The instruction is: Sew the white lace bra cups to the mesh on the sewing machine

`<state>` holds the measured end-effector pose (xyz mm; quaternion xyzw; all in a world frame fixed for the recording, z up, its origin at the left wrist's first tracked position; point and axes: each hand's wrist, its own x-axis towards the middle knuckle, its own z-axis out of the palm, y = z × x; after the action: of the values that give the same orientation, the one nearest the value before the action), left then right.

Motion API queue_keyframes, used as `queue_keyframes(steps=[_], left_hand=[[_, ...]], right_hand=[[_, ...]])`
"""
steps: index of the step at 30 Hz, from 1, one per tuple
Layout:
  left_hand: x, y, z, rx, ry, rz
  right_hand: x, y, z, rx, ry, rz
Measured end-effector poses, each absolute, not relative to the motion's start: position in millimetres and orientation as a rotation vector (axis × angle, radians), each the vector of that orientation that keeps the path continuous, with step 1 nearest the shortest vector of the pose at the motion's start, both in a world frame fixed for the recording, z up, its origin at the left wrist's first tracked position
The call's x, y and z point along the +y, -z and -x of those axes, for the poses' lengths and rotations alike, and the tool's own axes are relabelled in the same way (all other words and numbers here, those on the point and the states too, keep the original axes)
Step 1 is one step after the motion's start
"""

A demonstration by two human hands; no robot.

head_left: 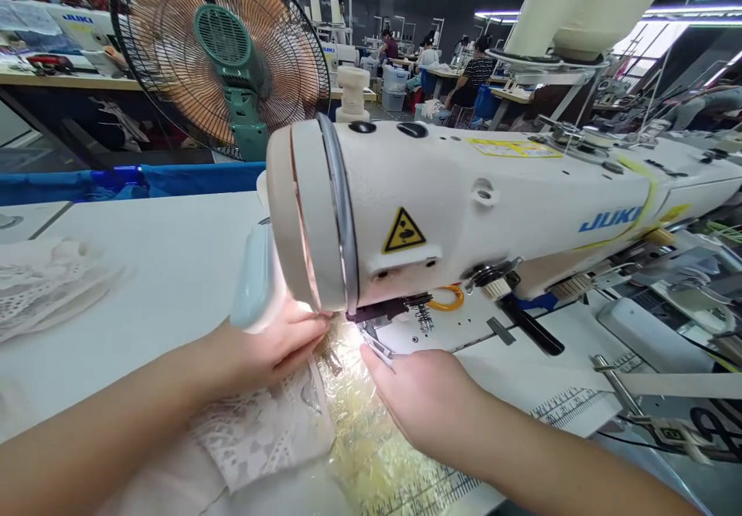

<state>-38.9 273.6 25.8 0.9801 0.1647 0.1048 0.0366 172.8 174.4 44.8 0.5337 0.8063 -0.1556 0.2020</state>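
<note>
A white industrial sewing machine [440, 199] reaches in from the right, with its rounded head above both hands. Under the head's left side, my left hand [290, 342] has its fingers pressed together on white lace fabric [272, 431]. Its fingertips are close to the brightly lit needle area and partly hidden by the machine. My right hand [417, 392] is closed at the right of the needle area, thumb side by a slim metal piece [376, 346]. What its curled fingers hold is hidden. Shiny, yellowish clear film [365, 439] covers the bed between the hands.
More white lace fabric [52, 280] lies on the table at left. A large fan [226, 52] stands behind the machine. A black lever [530, 323] and a white strip [684, 383] are at right. Printed rulers [429, 493] mark the table. People work at machines farther back.
</note>
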Motion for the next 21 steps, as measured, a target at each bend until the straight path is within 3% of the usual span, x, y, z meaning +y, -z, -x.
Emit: queue_keyframes(steps=[6, 9, 12, 15, 21], left_hand=[[251, -38, 36, 0.430, -0.087, -3.108], [250, -47, 37, 0.587, -0.164, -2.872], [250, -56, 35, 0.761, -0.314, -2.471], [247, -57, 29, 0.799, -0.409, -2.346], [234, -38, 23, 1.100, -0.096, -2.778]], right_hand=[[135, -25, -186, 2.776, 0.424, -1.689], [116, -11, -174, 3.090, 0.576, -1.922], [105, -1, -150, 3.390, 0.754, -1.859], [103, 2, -128, 3.342, 0.878, -1.778], [112, -3, -139, 2.864, 0.816, -2.243]])
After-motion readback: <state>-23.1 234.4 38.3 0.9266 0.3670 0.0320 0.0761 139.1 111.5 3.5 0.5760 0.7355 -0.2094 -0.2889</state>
